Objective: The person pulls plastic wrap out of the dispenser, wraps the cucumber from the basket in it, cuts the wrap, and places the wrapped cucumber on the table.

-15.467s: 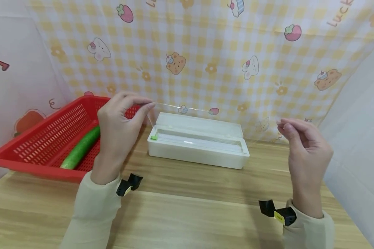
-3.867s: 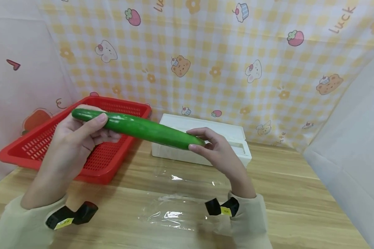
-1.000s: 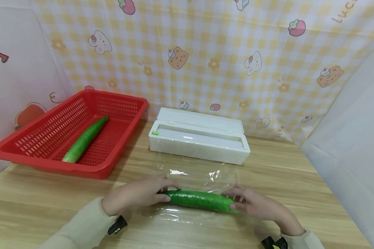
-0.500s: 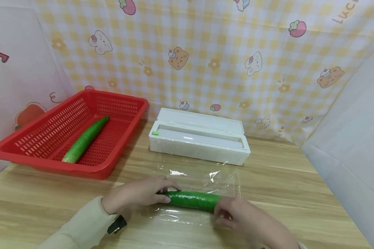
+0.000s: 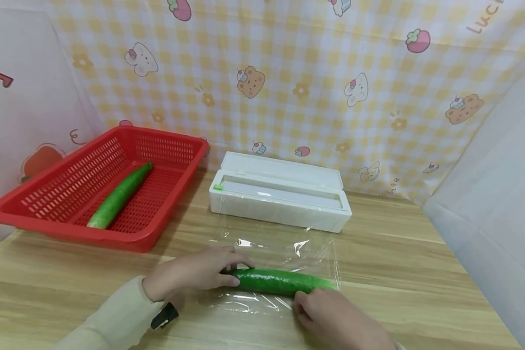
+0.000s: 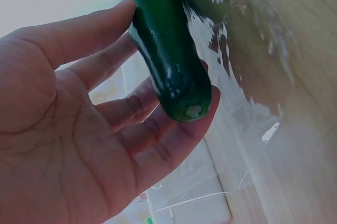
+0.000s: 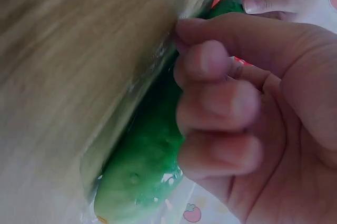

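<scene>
A green cucumber lies crosswise on a sheet of clear cling film on the wooden table. My left hand holds the cucumber's left end between thumb and fingers; in the left wrist view that end of the cucumber shows its blunt tip. On the near side of the cucumber, my right hand has its fingers curled. In the right wrist view, thumb and forefinger of the right hand meet at the film's edge and appear to pinch it, beside the cucumber.
Behind the film stands a white cling film dispenser, its lid up and a green slider at its left end. The film runs from it toward me. At the left, a red basket holds another cucumber.
Earlier the film was drawn out and the cucumber lifted over it, then laid down. Within the last second my right hand has left the cucumber's right end and moved to its near side.
</scene>
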Demonstrator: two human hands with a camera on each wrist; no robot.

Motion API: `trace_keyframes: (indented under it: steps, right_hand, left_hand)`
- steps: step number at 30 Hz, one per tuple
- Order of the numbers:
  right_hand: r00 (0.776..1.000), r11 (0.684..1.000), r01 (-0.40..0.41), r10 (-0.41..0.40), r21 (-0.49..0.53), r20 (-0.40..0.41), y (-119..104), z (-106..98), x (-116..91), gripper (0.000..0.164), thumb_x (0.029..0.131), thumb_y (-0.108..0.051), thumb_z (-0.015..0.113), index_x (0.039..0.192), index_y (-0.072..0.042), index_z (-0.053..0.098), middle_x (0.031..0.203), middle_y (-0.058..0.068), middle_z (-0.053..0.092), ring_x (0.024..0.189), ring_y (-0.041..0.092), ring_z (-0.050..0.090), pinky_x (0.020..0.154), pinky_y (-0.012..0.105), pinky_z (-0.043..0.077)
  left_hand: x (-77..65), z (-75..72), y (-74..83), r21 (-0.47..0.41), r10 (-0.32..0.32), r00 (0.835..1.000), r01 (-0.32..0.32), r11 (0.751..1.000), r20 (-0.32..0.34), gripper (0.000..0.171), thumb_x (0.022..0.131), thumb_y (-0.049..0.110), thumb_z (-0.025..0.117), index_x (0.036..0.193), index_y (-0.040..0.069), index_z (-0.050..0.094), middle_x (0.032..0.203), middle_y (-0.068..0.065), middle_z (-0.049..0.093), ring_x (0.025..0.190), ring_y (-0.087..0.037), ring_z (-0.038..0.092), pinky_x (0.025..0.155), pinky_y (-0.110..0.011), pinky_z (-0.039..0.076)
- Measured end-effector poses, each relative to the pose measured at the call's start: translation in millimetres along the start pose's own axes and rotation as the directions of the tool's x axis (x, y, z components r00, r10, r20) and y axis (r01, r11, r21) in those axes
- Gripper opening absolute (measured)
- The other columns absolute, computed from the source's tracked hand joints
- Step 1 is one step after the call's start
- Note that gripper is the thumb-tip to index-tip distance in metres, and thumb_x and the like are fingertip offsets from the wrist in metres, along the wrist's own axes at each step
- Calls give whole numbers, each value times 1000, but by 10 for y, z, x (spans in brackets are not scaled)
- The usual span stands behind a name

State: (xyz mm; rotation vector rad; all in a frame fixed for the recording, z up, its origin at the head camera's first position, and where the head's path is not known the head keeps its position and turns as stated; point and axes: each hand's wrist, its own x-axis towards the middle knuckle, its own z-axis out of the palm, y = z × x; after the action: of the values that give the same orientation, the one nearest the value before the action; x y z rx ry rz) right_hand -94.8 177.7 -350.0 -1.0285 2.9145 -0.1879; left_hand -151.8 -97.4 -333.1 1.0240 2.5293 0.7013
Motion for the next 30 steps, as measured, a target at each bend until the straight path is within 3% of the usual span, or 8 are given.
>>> trace_keyframes:
  steps: [5,10,12,15,20,26,30]
  right_hand:
    - [999,1000,-17,17,-15,-28,-12,11,9,25,83,-13,58,63,-24,48,51,-15,34,48,3,30,46,17,29]
    - [996,993,-92,92,72,-1,-17,-34,-7,23,82,-15,56,65,-27,47,53,-16,38,49,2,33,47,17,32]
    - [992,985,-128,128,115,6,-8,-63,-19,21,83,-17,55,68,-29,49,56,-17,41,50,0,36,48,17,33]
    - [993,986,-118,119,117,-4,31,-105,-12,14,84,-17,57,73,-26,53,60,-17,44,52,-1,37,50,17,34]
    - [998,996,-42,46,81,-47,108,-118,18,6,84,-17,62,79,-18,59,60,-16,45,52,-4,34,48,16,33]
    - [996,991,-46,55,127,-68,146,-111,36,7,84,-16,62,79,-19,57,59,-17,42,50,-5,33,46,16,32]
    - [995,984,-61,73,165,-66,161,-119,42,9,85,-16,60,79,-20,56,58,-17,41,50,-5,33,46,16,32]
  left_hand:
    - [1,7,0,7,3,1000,-3,1000,-8,43,87,23,64,129,22,54,125,-7,52,103,-22,57,87,-45,48]
    - [9,38,27,27,24,999,-23,999,-38,45,87,26,65,130,22,53,128,-9,50,112,-27,53,91,-49,45]
    - [22,61,59,48,39,997,-35,998,-69,45,85,28,66,127,18,52,125,-8,52,115,-26,51,93,-47,44]
    - [48,111,118,114,75,990,-61,992,-117,43,82,34,69,116,14,51,114,0,53,108,-18,49,91,-38,45]
    - [80,204,200,319,159,976,-105,942,-148,41,75,46,72,91,19,45,105,5,47,93,-11,42,80,-28,42]
    - [79,292,261,515,199,969,-97,852,-146,45,69,50,74,82,20,44,119,1,51,105,-17,46,87,-35,43]
    - [98,323,264,527,218,960,-96,844,-175,33,75,40,73,80,20,46,115,2,54,105,-16,48,90,-36,45]
